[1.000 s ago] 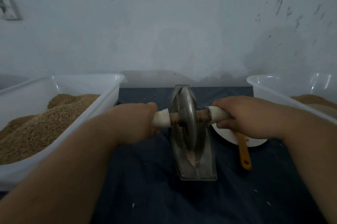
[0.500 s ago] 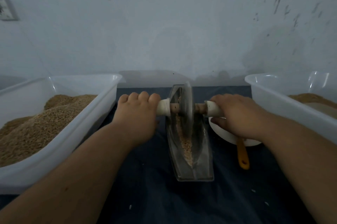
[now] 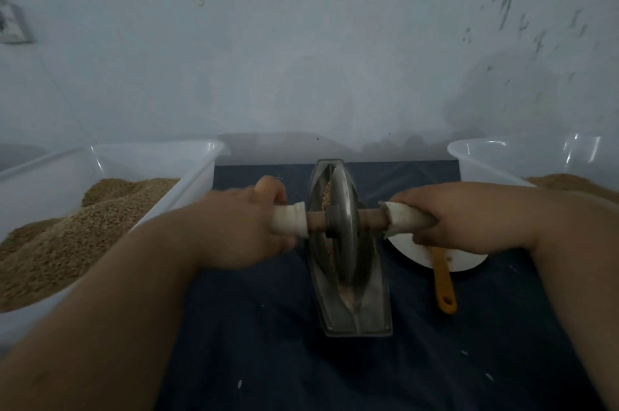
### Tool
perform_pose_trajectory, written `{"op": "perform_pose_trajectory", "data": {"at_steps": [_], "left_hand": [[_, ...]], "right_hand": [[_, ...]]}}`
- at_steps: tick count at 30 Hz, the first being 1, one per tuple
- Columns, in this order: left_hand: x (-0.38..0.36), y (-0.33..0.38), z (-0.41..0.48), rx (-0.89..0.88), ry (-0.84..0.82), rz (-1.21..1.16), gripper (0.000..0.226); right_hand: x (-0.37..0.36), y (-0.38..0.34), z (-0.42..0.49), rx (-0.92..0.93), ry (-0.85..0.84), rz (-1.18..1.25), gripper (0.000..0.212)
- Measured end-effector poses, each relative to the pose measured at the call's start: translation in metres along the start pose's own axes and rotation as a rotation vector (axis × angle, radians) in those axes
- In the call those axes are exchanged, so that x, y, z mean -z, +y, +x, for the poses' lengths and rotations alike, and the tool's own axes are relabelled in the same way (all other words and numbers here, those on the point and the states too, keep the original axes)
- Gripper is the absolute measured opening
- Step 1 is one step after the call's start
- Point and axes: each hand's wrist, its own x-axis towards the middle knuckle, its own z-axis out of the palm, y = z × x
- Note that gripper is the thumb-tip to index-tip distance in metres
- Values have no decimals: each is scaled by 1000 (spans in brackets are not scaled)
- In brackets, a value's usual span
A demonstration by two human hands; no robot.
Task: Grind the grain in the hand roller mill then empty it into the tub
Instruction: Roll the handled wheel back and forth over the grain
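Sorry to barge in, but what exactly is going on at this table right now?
A person is grinding grain in a hand roller mill. The left hand grips the white-wrapped left handle and the right hand grips the right handle, with the metal wheel standing in the boat-shaped trough on a dark cloth. The trough has not been emptied. The left tub and right tub hold brown grain.
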Motion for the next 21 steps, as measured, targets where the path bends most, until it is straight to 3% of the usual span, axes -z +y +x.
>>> {"op": "perform_pose_trajectory", "data": {"at_steps": [5, 9, 12, 15, 18, 21], "left_hand": [[-39, -2, 24, -35, 501, 170, 52], [-56, 0, 42, -22, 721, -23, 48], [-57, 1, 49, 7, 779, -75, 56], [-57, 0, 50, 23, 795, 64, 61], [-60, -3, 52, 83, 644, 113, 72], [-64, -13, 54, 144, 472, 76, 80]], "right_hand": [[-40, 21, 51, -149, 380, -196, 72], [-60, 35, 67, -118, 644, 34, 74], [-67, 44, 70, -59, 780, 62, 61], [-69, 47, 70, -67, 797, 89, 48], [-65, 43, 70, -29, 828, 96, 48], [-58, 35, 74, 1, 862, -74, 50]]}}
